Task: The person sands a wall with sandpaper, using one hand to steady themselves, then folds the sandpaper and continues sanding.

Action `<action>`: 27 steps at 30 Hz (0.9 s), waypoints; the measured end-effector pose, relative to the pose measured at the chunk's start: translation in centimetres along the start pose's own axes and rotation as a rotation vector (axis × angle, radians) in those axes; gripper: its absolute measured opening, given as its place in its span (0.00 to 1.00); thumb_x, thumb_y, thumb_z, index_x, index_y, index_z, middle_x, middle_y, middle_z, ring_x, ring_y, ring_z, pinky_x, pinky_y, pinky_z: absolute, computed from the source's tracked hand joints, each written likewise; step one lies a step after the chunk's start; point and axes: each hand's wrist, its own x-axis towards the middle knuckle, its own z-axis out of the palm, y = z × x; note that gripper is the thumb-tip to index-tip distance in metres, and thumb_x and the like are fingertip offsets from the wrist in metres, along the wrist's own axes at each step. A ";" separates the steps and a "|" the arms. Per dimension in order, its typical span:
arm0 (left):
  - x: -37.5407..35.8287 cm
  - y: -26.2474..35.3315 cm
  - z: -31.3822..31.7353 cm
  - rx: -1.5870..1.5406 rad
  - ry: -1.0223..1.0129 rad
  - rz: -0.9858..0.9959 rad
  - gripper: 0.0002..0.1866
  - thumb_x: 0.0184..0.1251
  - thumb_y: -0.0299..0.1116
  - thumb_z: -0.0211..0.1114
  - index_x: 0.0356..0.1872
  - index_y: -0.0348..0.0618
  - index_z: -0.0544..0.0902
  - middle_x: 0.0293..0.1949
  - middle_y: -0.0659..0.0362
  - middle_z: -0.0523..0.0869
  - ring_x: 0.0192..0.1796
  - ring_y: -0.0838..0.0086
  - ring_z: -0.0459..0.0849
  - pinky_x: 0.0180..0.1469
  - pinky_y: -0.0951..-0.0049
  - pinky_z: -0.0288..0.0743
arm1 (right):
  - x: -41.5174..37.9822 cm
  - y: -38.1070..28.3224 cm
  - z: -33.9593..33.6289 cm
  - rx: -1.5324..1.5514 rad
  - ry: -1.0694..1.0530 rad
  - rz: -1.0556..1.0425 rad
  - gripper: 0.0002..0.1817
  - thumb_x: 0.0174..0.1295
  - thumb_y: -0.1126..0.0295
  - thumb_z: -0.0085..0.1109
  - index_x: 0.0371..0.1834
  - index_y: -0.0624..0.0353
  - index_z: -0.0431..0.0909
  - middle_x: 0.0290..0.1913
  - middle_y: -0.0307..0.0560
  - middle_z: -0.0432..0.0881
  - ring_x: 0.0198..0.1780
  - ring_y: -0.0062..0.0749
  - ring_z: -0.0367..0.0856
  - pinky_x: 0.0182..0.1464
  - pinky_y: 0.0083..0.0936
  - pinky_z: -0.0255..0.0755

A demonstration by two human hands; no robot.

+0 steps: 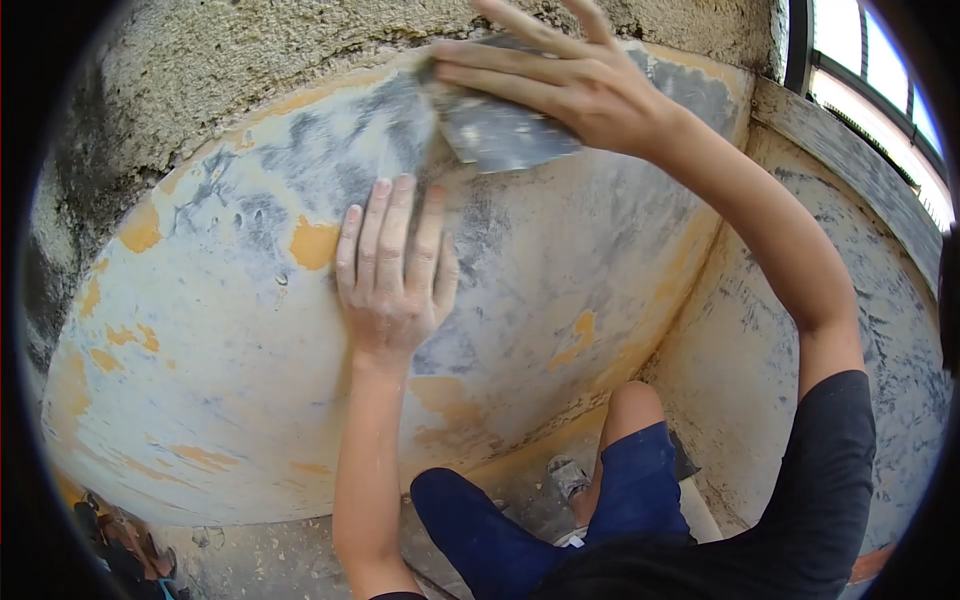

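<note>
My right hand [590, 85] is high on the wall panel, with its fingers stretched over a dark grey sheet of sandpaper [510, 135]. It holds the sheet against the surface; the hand and sheet are slightly blurred by motion. Lower and to the left, my left hand [393, 265] lies flat on the panel with its fingers pointing up and nothing in it. Whitish dust coats its fingers. The wall panel [250, 370] is pale and patchy, with grey smears near the top and orange-yellow spots. Whether my right thumb is under the sheet is hidden.
Rough bare plaster [250, 60] runs above the panel. A second smeared wall [800, 330] meets it at a corner on the right, below a barred window [880, 70]. My bent knees are close to the panel. Dark objects [125, 545] lie at the lower left on the dusty floor [270, 560].
</note>
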 end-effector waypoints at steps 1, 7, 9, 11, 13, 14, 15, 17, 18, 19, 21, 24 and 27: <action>-0.4 -0.4 0.2 0.014 -0.011 -0.013 0.24 0.75 0.39 0.65 0.71 0.51 0.83 0.71 0.56 0.81 0.76 0.62 0.76 0.81 0.56 0.63 | -2.2 0.9 -0.6 -0.063 -0.091 0.042 0.29 0.79 0.66 0.47 0.83 0.44 0.68 0.86 0.36 0.65 0.90 0.44 0.47 0.86 0.62 0.26; -0.3 0.1 0.4 0.073 -0.029 -0.028 0.25 0.77 0.40 0.64 0.72 0.49 0.83 0.72 0.56 0.81 0.76 0.62 0.76 0.81 0.55 0.64 | -6.8 2.4 1.6 -0.309 0.024 0.095 0.42 0.60 0.54 0.72 0.81 0.30 0.70 0.85 0.29 0.65 0.89 0.36 0.50 0.90 0.52 0.28; -0.3 0.2 0.4 0.078 -0.033 -0.034 0.24 0.77 0.40 0.63 0.71 0.49 0.84 0.72 0.56 0.81 0.76 0.62 0.76 0.81 0.55 0.64 | -1.7 0.3 -0.6 -0.160 -0.102 0.137 0.31 0.80 0.67 0.44 0.85 0.42 0.65 0.88 0.40 0.60 0.91 0.44 0.44 0.85 0.60 0.27; -0.4 0.2 0.3 0.082 -0.040 -0.036 0.24 0.77 0.39 0.62 0.70 0.48 0.84 0.72 0.56 0.81 0.76 0.61 0.76 0.81 0.55 0.64 | 0.6 -0.2 0.0 -0.132 -0.062 0.122 0.31 0.79 0.67 0.45 0.85 0.40 0.66 0.89 0.43 0.58 0.91 0.45 0.44 0.85 0.60 0.27; -0.5 0.0 0.2 0.065 -0.048 -0.030 0.23 0.78 0.39 0.62 0.70 0.48 0.84 0.72 0.56 0.81 0.77 0.61 0.76 0.81 0.55 0.64 | 0.0 0.2 -0.3 -0.135 -0.043 0.124 0.32 0.78 0.67 0.49 0.85 0.33 0.66 0.89 0.49 0.54 0.91 0.49 0.42 0.85 0.60 0.29; -0.5 0.0 0.2 0.064 -0.047 -0.031 0.23 0.78 0.39 0.62 0.70 0.48 0.84 0.72 0.56 0.81 0.77 0.61 0.76 0.81 0.55 0.64 | -1.5 0.9 -0.4 -0.136 -0.044 0.124 0.32 0.78 0.67 0.49 0.85 0.33 0.66 0.89 0.49 0.54 0.91 0.49 0.42 0.85 0.60 0.29; -0.5 0.0 0.2 0.064 -0.049 -0.027 0.23 0.78 0.39 0.62 0.70 0.49 0.84 0.72 0.56 0.81 0.77 0.61 0.76 0.81 0.55 0.63 | -3.8 1.8 -0.3 -0.184 -0.067 0.142 0.33 0.77 0.67 0.50 0.85 0.32 0.66 0.89 0.50 0.55 0.91 0.50 0.43 0.84 0.61 0.29; -0.6 0.1 0.3 0.065 -0.047 -0.028 0.23 0.78 0.39 0.62 0.71 0.49 0.84 0.73 0.56 0.81 0.77 0.61 0.76 0.82 0.55 0.63 | -7.9 2.9 0.7 -0.251 -0.030 0.144 0.33 0.76 0.66 0.53 0.84 0.32 0.68 0.89 0.51 0.54 0.91 0.52 0.43 0.83 0.64 0.30; -0.5 0.2 0.4 0.065 -0.044 -0.028 0.23 0.78 0.38 0.62 0.70 0.49 0.84 0.73 0.56 0.81 0.77 0.61 0.76 0.82 0.55 0.63 | -7.8 2.9 0.5 -0.253 -0.024 0.139 0.33 0.76 0.66 0.53 0.84 0.32 0.68 0.89 0.51 0.54 0.91 0.52 0.43 0.83 0.64 0.30; -0.5 0.2 0.4 0.066 -0.043 -0.025 0.23 0.78 0.38 0.62 0.70 0.48 0.84 0.73 0.56 0.81 0.77 0.61 0.76 0.82 0.54 0.62 | -7.6 2.5 0.4 -0.264 -0.062 0.165 0.32 0.76 0.65 0.53 0.84 0.33 0.68 0.89 0.51 0.54 0.91 0.52 0.43 0.83 0.63 0.30; -0.5 0.2 0.4 0.076 -0.045 -0.027 0.23 0.78 0.38 0.62 0.70 0.48 0.84 0.72 0.55 0.81 0.77 0.61 0.76 0.82 0.54 0.62 | -5.7 2.1 0.3 -0.217 -0.040 0.140 0.31 0.77 0.65 0.52 0.83 0.35 0.69 0.90 0.51 0.54 0.91 0.51 0.44 0.84 0.62 0.31; -0.6 0.3 0.3 0.071 -0.055 -0.032 0.23 0.78 0.38 0.61 0.70 0.48 0.84 0.72 0.55 0.82 0.77 0.61 0.76 0.82 0.54 0.62 | -0.5 0.1 0.3 -0.152 -0.031 0.159 0.30 0.78 0.67 0.51 0.83 0.37 0.69 0.90 0.52 0.53 0.90 0.52 0.46 0.84 0.62 0.32; -0.7 0.1 0.3 0.068 -0.060 -0.029 0.23 0.78 0.38 0.61 0.70 0.48 0.84 0.72 0.55 0.82 0.77 0.61 0.76 0.82 0.54 0.62 | -2.8 0.8 0.0 -0.150 -0.075 0.185 0.31 0.78 0.68 0.49 0.84 0.33 0.69 0.90 0.52 0.50 0.90 0.57 0.45 0.83 0.63 0.32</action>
